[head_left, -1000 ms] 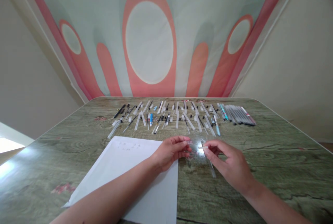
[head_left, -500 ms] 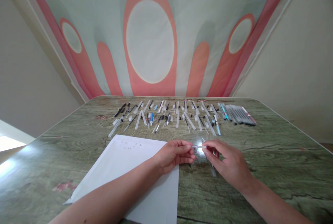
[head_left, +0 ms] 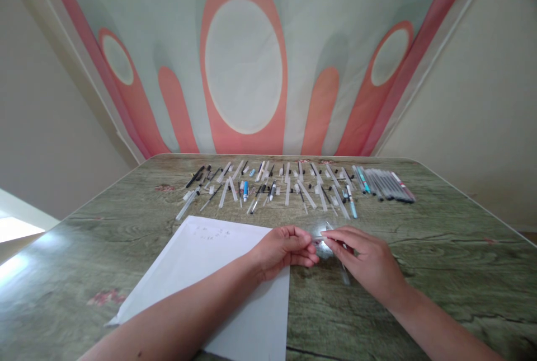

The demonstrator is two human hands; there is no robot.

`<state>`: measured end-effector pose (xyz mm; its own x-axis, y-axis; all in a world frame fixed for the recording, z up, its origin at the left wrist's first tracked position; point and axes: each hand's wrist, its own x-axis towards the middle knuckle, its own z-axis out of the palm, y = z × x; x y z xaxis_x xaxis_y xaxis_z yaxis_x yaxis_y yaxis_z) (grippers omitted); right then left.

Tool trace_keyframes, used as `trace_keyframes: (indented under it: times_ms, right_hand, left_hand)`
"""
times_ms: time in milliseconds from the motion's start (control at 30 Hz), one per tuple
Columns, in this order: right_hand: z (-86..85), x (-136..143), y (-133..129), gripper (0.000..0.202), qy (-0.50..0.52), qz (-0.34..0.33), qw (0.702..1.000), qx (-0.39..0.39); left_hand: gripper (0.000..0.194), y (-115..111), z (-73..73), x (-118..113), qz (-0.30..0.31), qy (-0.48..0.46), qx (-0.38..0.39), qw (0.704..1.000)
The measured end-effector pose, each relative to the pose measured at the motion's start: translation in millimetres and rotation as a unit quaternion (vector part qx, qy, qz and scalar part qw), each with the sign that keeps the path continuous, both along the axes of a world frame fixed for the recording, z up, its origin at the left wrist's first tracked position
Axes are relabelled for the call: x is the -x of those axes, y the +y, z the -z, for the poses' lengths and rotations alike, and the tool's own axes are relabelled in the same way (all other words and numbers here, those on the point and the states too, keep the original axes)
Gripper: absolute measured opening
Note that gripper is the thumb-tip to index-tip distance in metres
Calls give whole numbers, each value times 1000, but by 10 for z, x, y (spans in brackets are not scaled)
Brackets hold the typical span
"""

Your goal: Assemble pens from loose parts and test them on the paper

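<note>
My left hand [head_left: 291,246] is pinched on one end of a thin clear pen refill [head_left: 318,240], its thumb and forefinger closed and the other fingers loosely curled. From the right, the fingertips of my right hand [head_left: 361,252] close on the other end. Only a short stretch of the refill shows between the two hands; fingers cover the rest. Under my right hand a clear pen barrel [head_left: 345,276] lies slanted on the table, partly hidden. A white sheet of paper [head_left: 168,271] with small pen marks lies beneath my left forearm.
Across the far part of the wood-patterned table [head_left: 440,271] lie two rows of pen parts: clear barrels [head_left: 287,192], dark refills, small caps and a blue-capped piece [head_left: 245,190]. Several whole pens [head_left: 384,183] sit side by side at the right. A patterned wall stands behind.
My right hand has shifted slightly left, toward my left hand. Less of the refill shows between the fingertips. The paper and laid-out pen parts stay in place.
</note>
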<state>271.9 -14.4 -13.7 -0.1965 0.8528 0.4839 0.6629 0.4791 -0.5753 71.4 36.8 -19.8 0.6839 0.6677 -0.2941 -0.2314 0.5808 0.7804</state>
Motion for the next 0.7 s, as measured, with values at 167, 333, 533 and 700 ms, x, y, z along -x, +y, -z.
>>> trace_keyframes:
  times_ms: [167,333,533,700]
  right_hand:
    - [36,14,2,20,8,-7,1000,8]
    - [33,14,-2,21,19,11,999,36]
    - [8,34,-6,17,38,32,997,58]
    - [-53,64,-31,14,37,16,995,86]
  left_hand:
    - [23,-1,6,3,2,-3,0,1000]
    - [20,5,11,2,-6,-2,13,1000]
    - [18,12,11,0,6,-8,31,999]
    - [18,0,29,-6,19,-13,34,999]
